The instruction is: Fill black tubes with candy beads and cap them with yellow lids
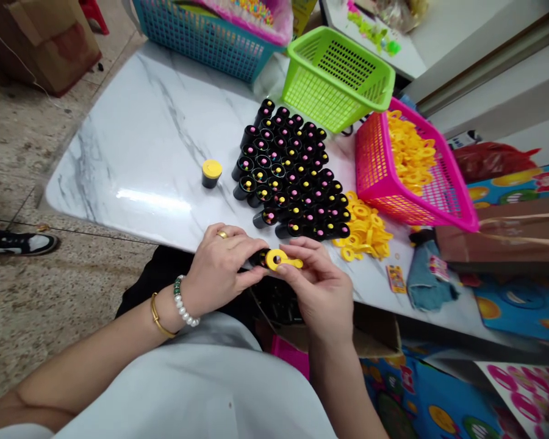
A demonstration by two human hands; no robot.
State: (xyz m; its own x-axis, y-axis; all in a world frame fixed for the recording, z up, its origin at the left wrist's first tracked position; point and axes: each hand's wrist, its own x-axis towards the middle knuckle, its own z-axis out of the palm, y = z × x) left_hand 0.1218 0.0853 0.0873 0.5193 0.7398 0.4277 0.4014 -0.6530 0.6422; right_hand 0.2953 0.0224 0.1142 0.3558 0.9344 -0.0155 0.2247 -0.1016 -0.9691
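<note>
My left hand point(222, 265) is closed around a small black cup point(257, 258) at the table's front edge. My right hand point(322, 280) pinches a yellow plastic ring with a tab point(283, 260) right at the cup's mouth; whether it is seated there I cannot tell. Just beyond my hands, many black cups point(293, 177) stand upright in a tight group, with pink or yellow tips showing inside. One black cup with a yellow lid point(211, 173) stands apart to the left. A loose pile of yellow rings point(363, 228) lies right of the group.
A pink basket point(416, 207) holding yellow rings stands at the right. Behind the cups are a green basket point(338, 79) and a blue basket point(205, 46) with colourful beads in a pink bag. A small yellow packet point(396, 278) and denim cloth point(432, 277) lie near the right front edge.
</note>
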